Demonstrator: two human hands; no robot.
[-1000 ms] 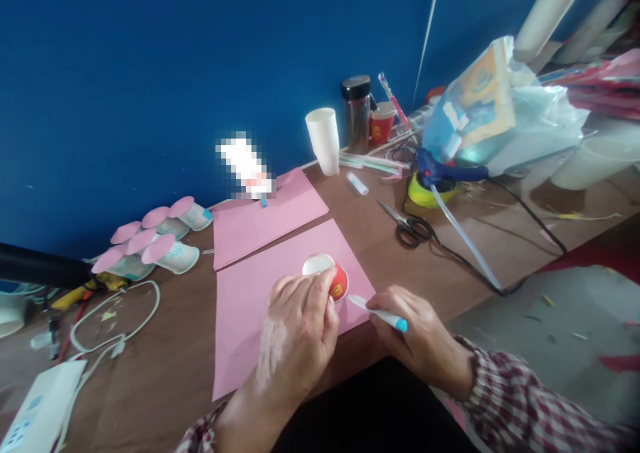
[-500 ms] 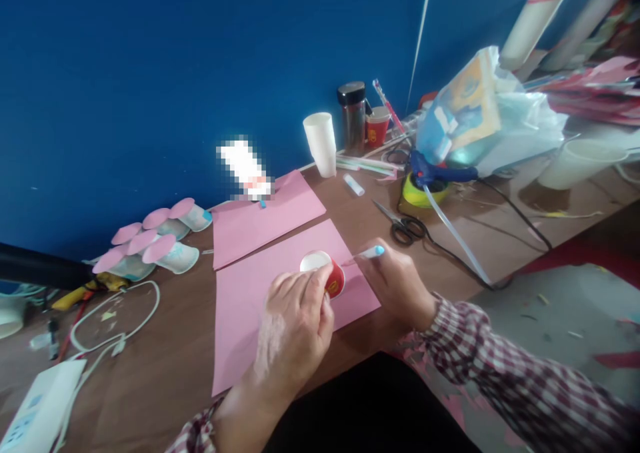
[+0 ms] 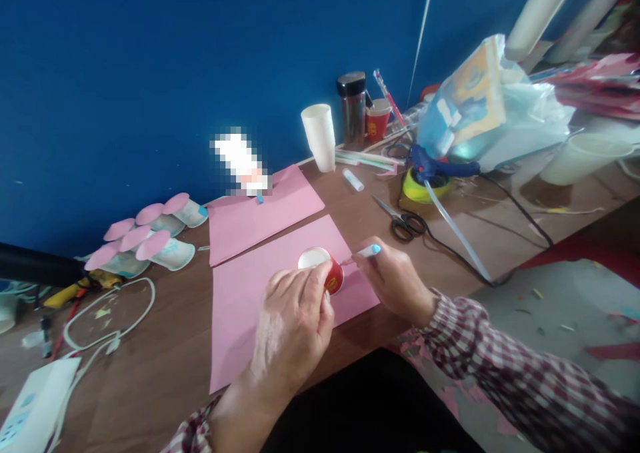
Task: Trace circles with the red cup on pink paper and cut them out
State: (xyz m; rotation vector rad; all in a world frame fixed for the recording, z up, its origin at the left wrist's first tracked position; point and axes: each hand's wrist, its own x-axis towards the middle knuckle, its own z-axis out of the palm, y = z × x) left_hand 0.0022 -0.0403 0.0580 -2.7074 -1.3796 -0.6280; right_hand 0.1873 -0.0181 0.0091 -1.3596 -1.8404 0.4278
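Note:
A red paper cup [image 3: 335, 278] with gold marks is on a pink sheet of paper [image 3: 250, 313], its white round end facing up and to the left. My left hand [image 3: 295, 316] is closed around the cup's near side, and its fingers hide part of it. In my right hand [image 3: 397, 280] is a slim white pen [image 3: 369, 251] with a light blue end. The pen points left at the cup's red edge; whether it touches cup or paper I cannot make out.
Black-handled scissors [image 3: 407, 225], a glue stick [image 3: 353, 180] and a blue glue gun [image 3: 440, 168] lie to the right. Behind stand stacked white cups [image 3: 319, 136] and a dark-lidded bottle [image 3: 352, 110]. Several cups with pink discs [image 3: 154, 245] and a power strip [image 3: 37, 400] are left.
The view has shifted slightly, so the things on the table sit a little higher. Both hands keep nearly the same grip on cup and pen.

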